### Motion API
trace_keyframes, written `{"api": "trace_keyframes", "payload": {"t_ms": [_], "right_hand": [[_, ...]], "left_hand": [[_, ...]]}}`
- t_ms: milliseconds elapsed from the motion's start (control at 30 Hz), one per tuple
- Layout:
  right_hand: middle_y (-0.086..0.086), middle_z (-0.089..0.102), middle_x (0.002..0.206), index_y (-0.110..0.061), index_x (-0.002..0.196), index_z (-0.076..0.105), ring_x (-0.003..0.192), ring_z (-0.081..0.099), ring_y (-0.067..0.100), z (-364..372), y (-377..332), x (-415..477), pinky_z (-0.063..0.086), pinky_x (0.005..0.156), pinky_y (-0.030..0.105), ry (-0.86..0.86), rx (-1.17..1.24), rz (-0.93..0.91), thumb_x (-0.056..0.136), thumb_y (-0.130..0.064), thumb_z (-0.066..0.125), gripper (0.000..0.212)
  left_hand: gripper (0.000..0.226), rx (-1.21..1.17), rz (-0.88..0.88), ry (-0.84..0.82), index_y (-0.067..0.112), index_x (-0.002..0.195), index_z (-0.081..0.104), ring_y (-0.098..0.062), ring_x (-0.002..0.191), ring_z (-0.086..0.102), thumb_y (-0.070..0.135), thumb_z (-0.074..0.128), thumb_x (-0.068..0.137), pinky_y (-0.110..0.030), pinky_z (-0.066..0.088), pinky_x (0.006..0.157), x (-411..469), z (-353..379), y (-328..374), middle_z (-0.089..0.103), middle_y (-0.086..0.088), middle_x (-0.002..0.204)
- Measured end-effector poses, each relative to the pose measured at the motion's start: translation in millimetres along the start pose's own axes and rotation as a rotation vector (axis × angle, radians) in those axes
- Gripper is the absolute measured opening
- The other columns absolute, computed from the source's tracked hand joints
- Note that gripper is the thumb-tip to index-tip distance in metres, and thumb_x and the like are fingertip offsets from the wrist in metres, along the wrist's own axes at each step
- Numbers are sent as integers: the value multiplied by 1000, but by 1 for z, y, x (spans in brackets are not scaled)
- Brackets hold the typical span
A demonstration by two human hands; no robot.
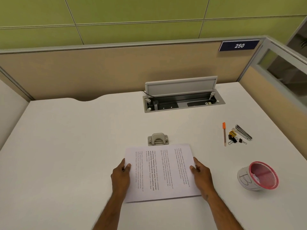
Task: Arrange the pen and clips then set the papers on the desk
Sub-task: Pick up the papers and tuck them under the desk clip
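Gripping the papers (159, 173) at both side edges, the left hand (120, 176) and the right hand (201, 177) hold the stack in the lower centre of the frame. Each thumb lies on the top sheet; the remaining fingers curl around the edge and pass under it. Whether the stack rests flat on the desk (74, 146) or is slightly raised cannot be determined. Printed text runs sideways across the top sheet.

A hole punch (157, 139) sits just beyond the far edge of the papers. At centre right, the pen (224, 133), orange-capped, lies on the desk, with the clips (234, 138) grouped just beside it and a metal ruler-like bar (243, 132) next to them. A pink mesh cup (259, 175) lies tipped on its side at lower right. An open cable tray (182, 101) is recessed in the desk at upper centre.
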State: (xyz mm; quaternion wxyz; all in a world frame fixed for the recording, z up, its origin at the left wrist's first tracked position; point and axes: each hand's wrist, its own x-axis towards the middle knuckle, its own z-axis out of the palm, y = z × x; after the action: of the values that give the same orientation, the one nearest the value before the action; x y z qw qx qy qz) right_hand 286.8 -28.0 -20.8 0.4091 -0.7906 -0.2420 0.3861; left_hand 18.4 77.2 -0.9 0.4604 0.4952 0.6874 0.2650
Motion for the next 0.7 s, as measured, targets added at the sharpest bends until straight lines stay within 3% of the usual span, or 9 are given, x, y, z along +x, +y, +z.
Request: {"api": "trace_keyframes", "payload": {"t_ms": [167, 367, 700], "right_hand": [[0, 62, 126, -21, 142, 44, 92, 60, 8, 1, 0, 3, 51, 80, 22, 7, -27, -2, 100, -14, 48, 43], [5, 62, 130, -19, 143, 43, 100, 62, 17, 1, -3, 7, 54, 89, 33, 2, -47, 8, 100, -13, 47, 44], [5, 63, 130, -19, 143, 43, 98, 62, 17, 0, -10, 10, 51, 83, 27, -10, -47, 14, 99, -12, 47, 45]], "left_hand": [[45, 1, -13, 6, 13, 143, 46, -16, 95, 56, 20, 52, 99, -42, 46, 99, 1, 1, 2, 63, -13, 131], [46, 6, -35, 4, 12, 144, 45, -28, 108, 63, 20, 52, 99, -46, 46, 101, 3, 3, 5, 62, -14, 133], [45, 19, -100, 37, 13, 139, 52, -31, 109, 62, 23, 59, 95, -44, 45, 104, 10, 2, 9, 68, -15, 120]]}}
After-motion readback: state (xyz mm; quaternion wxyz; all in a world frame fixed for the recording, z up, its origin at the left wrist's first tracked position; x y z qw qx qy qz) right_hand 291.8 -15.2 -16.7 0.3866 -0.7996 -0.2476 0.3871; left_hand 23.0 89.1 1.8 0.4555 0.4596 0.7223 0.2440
